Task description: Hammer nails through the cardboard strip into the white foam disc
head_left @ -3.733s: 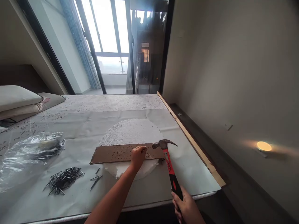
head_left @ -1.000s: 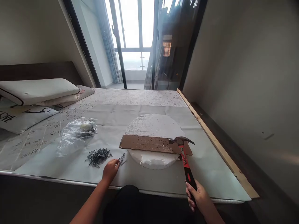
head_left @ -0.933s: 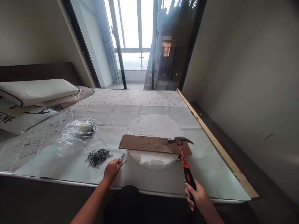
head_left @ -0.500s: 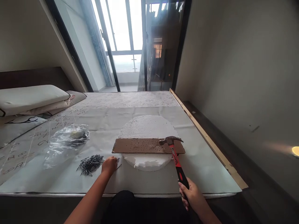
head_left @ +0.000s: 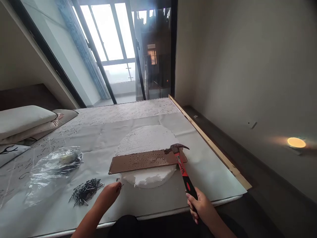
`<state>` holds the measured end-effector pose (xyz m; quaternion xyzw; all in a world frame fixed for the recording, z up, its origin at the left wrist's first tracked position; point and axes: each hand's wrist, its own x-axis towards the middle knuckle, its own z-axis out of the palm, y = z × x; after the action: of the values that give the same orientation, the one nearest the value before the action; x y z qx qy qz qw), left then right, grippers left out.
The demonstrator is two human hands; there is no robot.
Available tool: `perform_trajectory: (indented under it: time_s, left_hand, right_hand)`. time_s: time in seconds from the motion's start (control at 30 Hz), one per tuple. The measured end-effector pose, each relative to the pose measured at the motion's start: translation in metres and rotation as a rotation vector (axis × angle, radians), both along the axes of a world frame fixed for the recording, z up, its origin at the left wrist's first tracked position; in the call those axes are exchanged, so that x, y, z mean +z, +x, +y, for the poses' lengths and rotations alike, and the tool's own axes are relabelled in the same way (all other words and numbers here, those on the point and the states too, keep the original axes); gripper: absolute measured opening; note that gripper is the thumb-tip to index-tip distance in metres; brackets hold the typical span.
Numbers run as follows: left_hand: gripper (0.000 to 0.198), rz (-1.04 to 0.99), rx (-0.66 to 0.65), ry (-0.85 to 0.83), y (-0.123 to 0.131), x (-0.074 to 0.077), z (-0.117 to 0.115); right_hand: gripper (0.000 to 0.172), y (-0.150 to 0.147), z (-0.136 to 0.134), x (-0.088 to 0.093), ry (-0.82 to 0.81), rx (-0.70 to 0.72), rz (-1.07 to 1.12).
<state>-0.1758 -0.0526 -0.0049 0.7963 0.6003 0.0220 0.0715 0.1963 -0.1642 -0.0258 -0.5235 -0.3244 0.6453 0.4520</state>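
Observation:
My right hand (head_left: 201, 209) grips the red and black handle of a claw hammer (head_left: 180, 161), whose steel head rests on the right end of a brown cardboard strip (head_left: 138, 161). The strip is studded with rows of nails and lies across a round white foam disc (head_left: 146, 140). My left hand (head_left: 110, 194) is closed in a pinch just above the sheet, holding a small dark nail at its fingertips. It hovers between the foam disc and a loose pile of black nails (head_left: 85, 191).
A crumpled clear plastic bag (head_left: 53, 165) lies left of the nails. Everything sits on a pale sheet (head_left: 99, 138) over a bed, with pillows (head_left: 22, 120) at far left. A wooden strip (head_left: 208, 142) edges the right side, then dark floor. A glass door stands behind.
My left hand left the cardboard strip, reached down to the loose nails by the pile, and now lifts slightly with a nail pinched. The hammer has stayed on the strip's right end.

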Motion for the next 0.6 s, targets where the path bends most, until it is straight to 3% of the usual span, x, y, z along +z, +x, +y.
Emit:
perform_trajectory:
  time_s: [0.13,0.27,0.43,0.6]
  left_hand:
    - [0.023,-0.304,-0.111,0.064,0.051,0.027,-0.01]
    - [0.022,-0.543,-0.162,0.189,0.12,0.045,0.012]
    - [0.016,-0.658,-0.043,0.295,0.189,0.033,0.052]
    - [0.015,-0.727,-0.045,0.333,0.219,0.013,0.069]
  right_hand:
    - [0.039,0.001,0.0,0.002,0.001,-0.018,0.021]
    - [0.041,0.002,0.0,0.004,0.014,-0.017,0.025]
    - [0.042,0.004,-0.001,-0.002,0.02,-0.032,0.028]
    - [0.047,0.008,0.001,-0.011,0.006,-0.052,0.016]
